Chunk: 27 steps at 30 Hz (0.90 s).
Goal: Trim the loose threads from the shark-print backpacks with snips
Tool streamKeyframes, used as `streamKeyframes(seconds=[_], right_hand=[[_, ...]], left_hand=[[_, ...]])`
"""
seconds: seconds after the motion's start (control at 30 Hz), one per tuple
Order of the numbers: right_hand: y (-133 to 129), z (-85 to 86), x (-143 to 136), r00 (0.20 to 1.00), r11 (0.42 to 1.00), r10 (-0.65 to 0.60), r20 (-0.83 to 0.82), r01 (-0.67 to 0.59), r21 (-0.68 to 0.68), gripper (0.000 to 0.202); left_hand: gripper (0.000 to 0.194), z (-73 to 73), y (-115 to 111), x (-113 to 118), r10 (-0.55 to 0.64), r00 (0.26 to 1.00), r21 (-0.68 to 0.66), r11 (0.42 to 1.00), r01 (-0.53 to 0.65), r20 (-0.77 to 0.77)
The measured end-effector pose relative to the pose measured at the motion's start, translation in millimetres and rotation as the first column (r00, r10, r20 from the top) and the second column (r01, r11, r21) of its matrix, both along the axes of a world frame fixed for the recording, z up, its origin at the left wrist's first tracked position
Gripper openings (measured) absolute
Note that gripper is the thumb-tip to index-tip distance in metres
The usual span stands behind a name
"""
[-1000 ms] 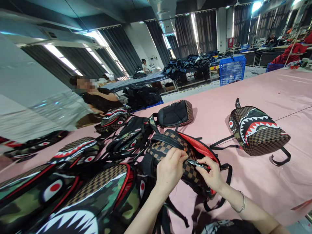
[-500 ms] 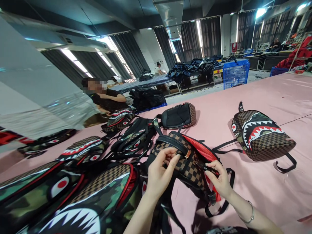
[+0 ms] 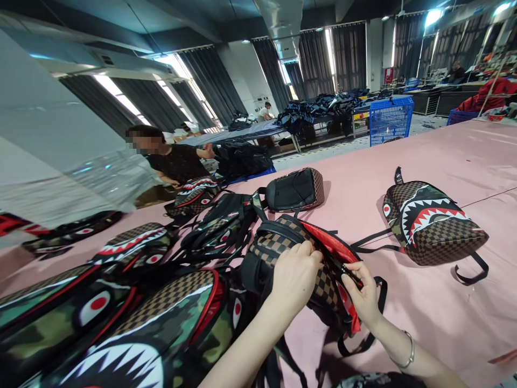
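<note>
A brown checkered backpack (image 3: 278, 237) with a red lining lies partly open in front of me. My left hand (image 3: 297, 275) is closed on its checkered side near the opening's edge; what its curled fingers pinch is hidden. My right hand (image 3: 361, 291) pinches a small dark tool or metal piece (image 3: 348, 274) at the right side of the opening, beside the red lining (image 3: 333, 242). Black straps hang beneath the backpack.
Several shark-mouth backpacks (image 3: 161, 307) crowd the left of the pink table (image 3: 444, 156). A black-backed bag (image 3: 291, 191) lies beyond my hands, and another shark-mouth backpack (image 3: 434, 223) sits at right. Across the table a person (image 3: 177, 161) stands near dark bags.
My left hand has moved right and closed at the opening's edge. My right hand has stayed almost in place. The person across the table has stretched out an arm.
</note>
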State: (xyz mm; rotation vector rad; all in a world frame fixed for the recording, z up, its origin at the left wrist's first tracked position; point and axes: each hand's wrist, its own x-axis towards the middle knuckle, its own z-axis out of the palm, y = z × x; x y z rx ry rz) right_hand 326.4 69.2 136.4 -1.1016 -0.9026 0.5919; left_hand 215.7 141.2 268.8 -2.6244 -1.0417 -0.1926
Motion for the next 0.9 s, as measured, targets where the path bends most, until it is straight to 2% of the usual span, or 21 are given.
streamKeyframes(seconds=[0.13, 0.23, 0.33, 0.5, 0.67, 0.9], right_hand=[[1.3, -0.6, 2.2, 0.998, 0.999, 0.049, 0.035, -0.048, -0.014, 0.014], [2.2, 0.0, 1.3, 0.992, 0.993, 0.112, 0.063, -0.110, -0.031, 0.014], [3.6, 1.8, -1.0, 0.984, 0.988, 0.149, 0.095, -0.146, -0.039, 0.014], [6.2, 5.9, -2.5, 0.972, 0.981, 0.194, 0.132, -0.190, -0.049, 0.015], [5.4, 11.2, -0.7, 0.964, 0.976, 0.215, 0.153, -0.210, -0.051, 0.013], [6.8, 16.5, 1.7, 0.953, 0.985, 0.170, 0.252, -0.175, -0.002, 0.012]], left_hand=[[0.015, -7.3, -0.8, -3.5, -0.010, 0.998, 0.036, 0.999, 0.008, 0.060], [0.018, -12.9, 2.3, -16.9, -0.017, 0.976, 0.051, 0.999, 0.006, 0.216], [0.017, -15.0, 6.0, -30.3, 0.003, 0.922, 0.024, 1.000, -0.013, 0.387], [0.017, -13.1, 5.6, -37.7, 0.010, 0.822, -0.088, 0.995, 0.050, 0.569], [0.019, -13.2, 3.5, -35.1, 0.002, 0.761, -0.100, 0.992, 0.082, 0.648], [0.021, -14.4, -0.2, -33.3, -0.011, 0.747, -0.125, 0.984, 0.125, 0.665]])
